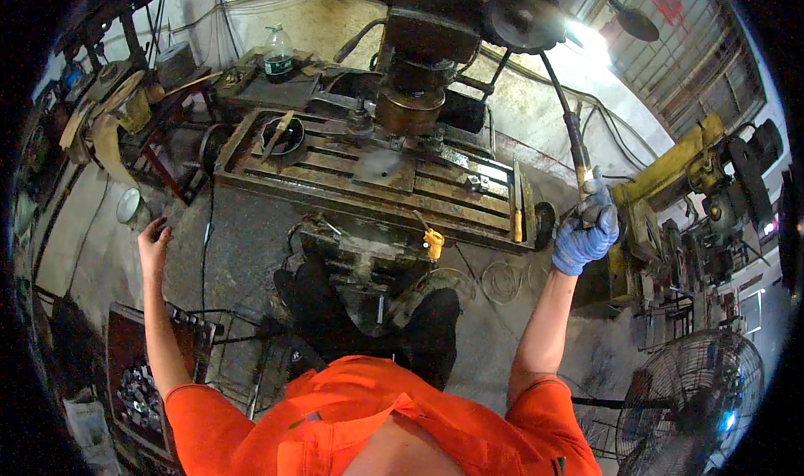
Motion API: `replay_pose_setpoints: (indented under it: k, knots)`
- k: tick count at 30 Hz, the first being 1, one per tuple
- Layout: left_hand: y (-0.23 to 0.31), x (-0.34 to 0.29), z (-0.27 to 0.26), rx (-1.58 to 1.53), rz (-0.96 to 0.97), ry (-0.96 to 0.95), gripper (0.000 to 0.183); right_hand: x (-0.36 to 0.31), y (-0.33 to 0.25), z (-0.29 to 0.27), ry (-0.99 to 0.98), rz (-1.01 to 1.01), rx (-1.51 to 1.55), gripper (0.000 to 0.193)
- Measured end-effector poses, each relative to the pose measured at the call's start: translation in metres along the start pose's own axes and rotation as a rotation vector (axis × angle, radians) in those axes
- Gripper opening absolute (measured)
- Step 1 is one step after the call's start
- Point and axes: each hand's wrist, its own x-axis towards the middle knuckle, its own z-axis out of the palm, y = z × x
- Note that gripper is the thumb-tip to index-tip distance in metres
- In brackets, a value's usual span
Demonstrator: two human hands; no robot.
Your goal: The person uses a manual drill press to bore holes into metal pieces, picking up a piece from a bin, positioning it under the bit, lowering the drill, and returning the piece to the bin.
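Workshop, slotted machine table [322, 166] | lever [574, 133]: beside table's right end, grasped by gloved right hand [588, 233] | left hand [153, 237]: left of table, released | step, probably: working lever; next move may need steady grip

Before you, machine table [335, 193]: bowl [292, 144] near far left corner, apparently brush [285, 124] in it; metal block [476, 183] toward right edge, handled tool [518, 226] along that edge. Bottle [278, 61] behind far left corner. Your right hand [589, 229] on lever [574, 138] beyond right edge.
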Motion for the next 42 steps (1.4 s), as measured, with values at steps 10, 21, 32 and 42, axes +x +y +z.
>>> replay_pose_setpoints:
  k: [10,21,32,42]
  knots:
    - [-0.054,-0.041,-0.096,0.035,-0.027,0.145,0.029,0.009,-0.023,0.028,0.053,-0.058,-0.16,0.037]
    - [-0.1,-0.168,-0.187,0.201,-0.358,0.259,0.016,0.027,-0.02,0.005,0.052,-0.05,-0.199,0.036]
    - [-0.181,-0.164,-0.112,0.266,-0.689,-0.045,0.008,0.072,-0.018,0.0,0.076,-0.268,-0.395,0.019]
    - [-0.203,-0.19,-0.097,0.359,-0.809,-0.067,0.006,0.158,-0.049,0.017,-0.143,-0.698,-0.666,0.03]
